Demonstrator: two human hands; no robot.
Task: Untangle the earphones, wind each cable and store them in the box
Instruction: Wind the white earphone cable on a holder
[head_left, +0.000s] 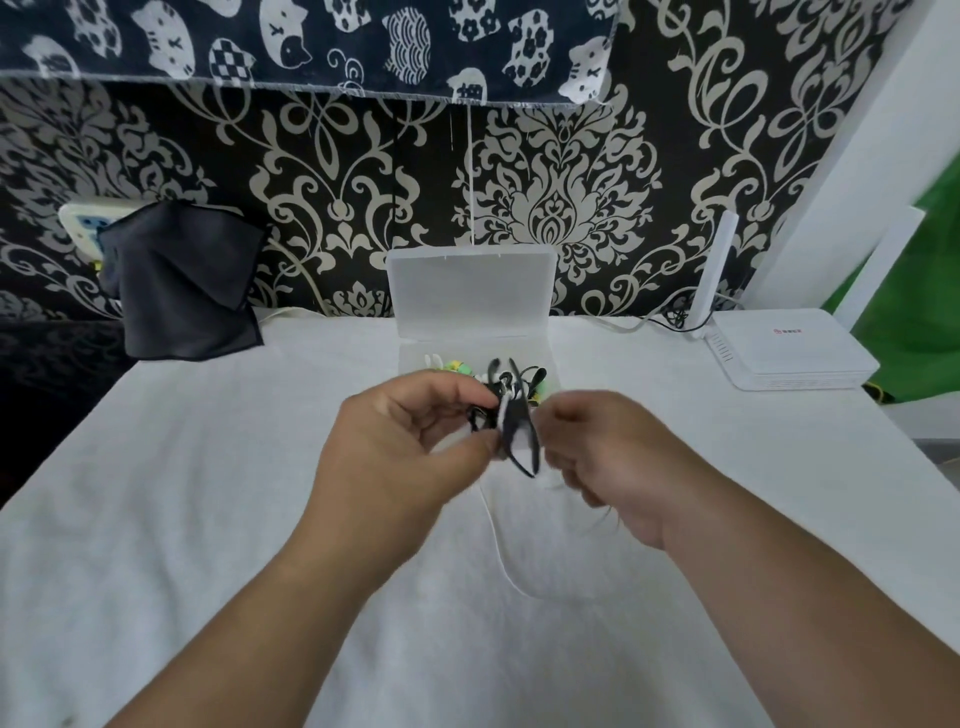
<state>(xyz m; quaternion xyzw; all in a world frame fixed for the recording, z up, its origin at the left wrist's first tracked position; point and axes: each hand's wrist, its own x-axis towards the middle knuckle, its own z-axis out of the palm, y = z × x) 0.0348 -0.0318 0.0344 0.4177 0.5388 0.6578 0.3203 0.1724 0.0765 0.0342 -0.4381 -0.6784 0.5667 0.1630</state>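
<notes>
Above the white tablecloth (208, 493) my left hand (410, 447) grips a small bundle of black and white earphone cable (514, 436) between thumb and fingers. My right hand (608, 462) is blurred beside the bundle, its fingers curled at the bundle's right edge. A thin white cable (498, 545) trails down from the bundle onto the cloth. Just behind the hands stands a clear plastic box (415, 358) with its lid (470, 291) upright; white, green and black earphones (457, 367) lie inside.
A white router (789, 353) with an upright antenna stands at the back right, its cables running along the wall. A dark cloth (182, 280) hangs at the back left over a wall socket. Patterned wallpaper backs the table.
</notes>
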